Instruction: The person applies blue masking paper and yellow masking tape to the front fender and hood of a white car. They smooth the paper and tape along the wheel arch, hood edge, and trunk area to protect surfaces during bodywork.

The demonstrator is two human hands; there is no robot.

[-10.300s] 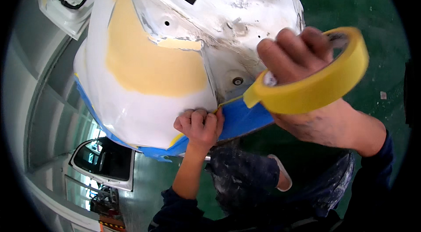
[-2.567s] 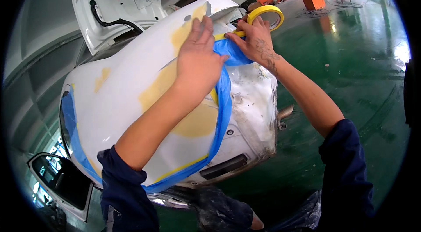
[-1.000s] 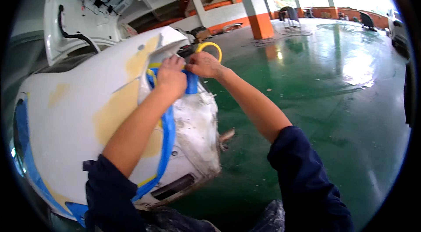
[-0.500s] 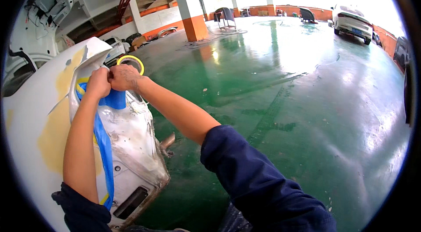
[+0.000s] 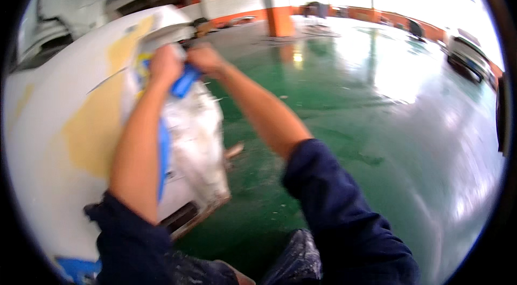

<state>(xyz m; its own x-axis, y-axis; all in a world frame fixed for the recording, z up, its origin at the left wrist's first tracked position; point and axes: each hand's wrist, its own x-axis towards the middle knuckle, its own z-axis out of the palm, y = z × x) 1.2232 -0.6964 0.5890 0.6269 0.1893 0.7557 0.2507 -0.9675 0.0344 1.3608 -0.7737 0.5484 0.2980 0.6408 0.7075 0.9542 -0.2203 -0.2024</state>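
At the edge of a white car body panel [image 5: 48, 123] with yellowish filler patches, both my hands are close together with closed fingers, smeared by motion. My right hand [image 5: 204, 59] grips the top of a piece of blue masking film [image 5: 186, 81]. My left hand [image 5: 166, 64] is closed beside it at the film's other side; its fingertips are hidden. Yellow tape [image 5: 144, 64] shows at the panel edge left of my left hand. Below, a long blue strip [image 5: 163, 150] hangs along the opening, partly behind my left forearm.
A dirty white inner body section [image 5: 196, 139] borders the opening, with a pipe end [image 5: 235, 150] sticking out. Glossy green floor [image 5: 350, 139] stretches right. An orange-and-white pillar [image 5: 279, 21] stands ahead, and a white car [image 5: 467, 53] is parked far right. More blue film [image 5: 75, 269] shows lower left.
The view has swung left, shifting the scene right and up. My hands stay together at the panel edge. The yellow tape roll by my right hand no longer shows.
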